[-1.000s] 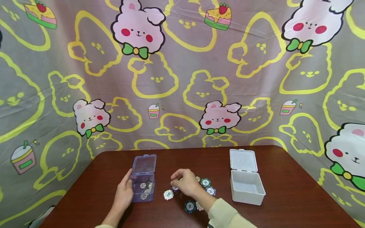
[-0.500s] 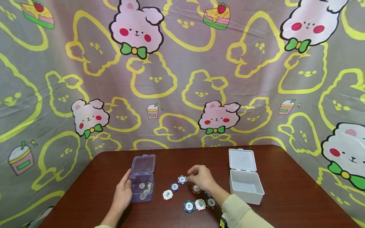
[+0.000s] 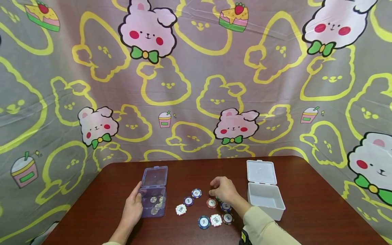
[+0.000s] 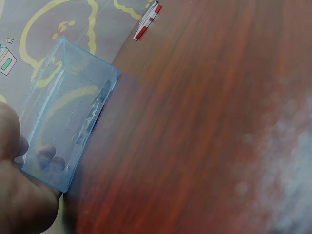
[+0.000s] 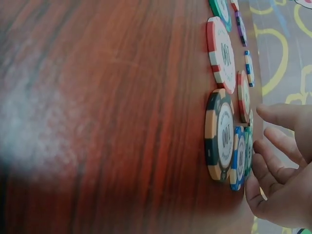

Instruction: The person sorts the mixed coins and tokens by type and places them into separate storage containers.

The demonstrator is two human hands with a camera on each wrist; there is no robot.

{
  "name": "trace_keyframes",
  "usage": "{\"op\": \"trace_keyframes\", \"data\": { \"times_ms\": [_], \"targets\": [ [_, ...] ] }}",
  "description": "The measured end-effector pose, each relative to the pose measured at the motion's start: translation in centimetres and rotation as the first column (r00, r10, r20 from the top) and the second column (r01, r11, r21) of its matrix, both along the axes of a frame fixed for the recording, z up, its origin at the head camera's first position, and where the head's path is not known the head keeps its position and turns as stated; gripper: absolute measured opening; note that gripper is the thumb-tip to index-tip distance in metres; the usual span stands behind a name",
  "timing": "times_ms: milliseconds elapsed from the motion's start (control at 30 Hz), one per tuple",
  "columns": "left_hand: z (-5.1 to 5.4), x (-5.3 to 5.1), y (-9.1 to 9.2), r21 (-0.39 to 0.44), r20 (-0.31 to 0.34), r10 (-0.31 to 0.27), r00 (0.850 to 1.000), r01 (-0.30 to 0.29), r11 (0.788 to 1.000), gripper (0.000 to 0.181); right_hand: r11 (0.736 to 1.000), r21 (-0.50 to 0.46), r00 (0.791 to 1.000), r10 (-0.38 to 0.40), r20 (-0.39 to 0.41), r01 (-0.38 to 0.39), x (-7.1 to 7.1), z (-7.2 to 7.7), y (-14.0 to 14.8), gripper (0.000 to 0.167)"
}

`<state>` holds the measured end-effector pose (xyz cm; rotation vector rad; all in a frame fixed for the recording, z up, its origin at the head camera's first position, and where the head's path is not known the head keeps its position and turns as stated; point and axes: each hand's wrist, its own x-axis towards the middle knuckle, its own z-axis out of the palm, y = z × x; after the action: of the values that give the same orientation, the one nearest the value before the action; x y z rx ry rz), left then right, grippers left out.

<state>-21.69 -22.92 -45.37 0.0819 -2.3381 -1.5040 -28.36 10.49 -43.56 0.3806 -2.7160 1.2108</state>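
My left hand (image 3: 132, 207) grips the left side of a clear bluish plastic box (image 3: 154, 204), whose lid stands open. Several silvery coins (image 3: 155, 211) lie inside it. In the left wrist view, fingertips touch the wall of this box (image 4: 73, 112). My right hand (image 3: 226, 190) is above the far part of a group of poker chips, beside a red chip (image 3: 212, 203) and a blue "10" chip (image 3: 226, 206). In the right wrist view its fingers (image 5: 278, 170) are loosely bent and spread beside a green chip (image 5: 248, 151), with nothing visibly held. The hand partly hides that chip in the head view.
An opaque white box (image 3: 265, 200) with its lid open stands to the right. More chips lie mid-table, among them a white "100" chip (image 3: 216, 220), a dark blue chip (image 3: 203, 222) and a purple chip (image 3: 188, 201). A patterned curtain (image 3: 190, 85) surrounds the brown table (image 3: 122, 177).
My right hand has moved right, from over the left chips to the far right ones, uncovering the blue-and-yellow, purple and red chips. My left hand has stayed at the clear box.
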Motion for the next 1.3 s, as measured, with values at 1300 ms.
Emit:
{"op": "trace_keyframes", "data": {
  "times_ms": [1300],
  "targets": [
    [0.0, 0.0, -0.2, 0.012, 0.028, -0.010, 1.000, 0.009, 1.000, 0.050, 0.985, 0.165, 0.990, 0.022, 0.137, -0.044, -0.4, 1.2, -0.1, 0.020]
  ]
}}
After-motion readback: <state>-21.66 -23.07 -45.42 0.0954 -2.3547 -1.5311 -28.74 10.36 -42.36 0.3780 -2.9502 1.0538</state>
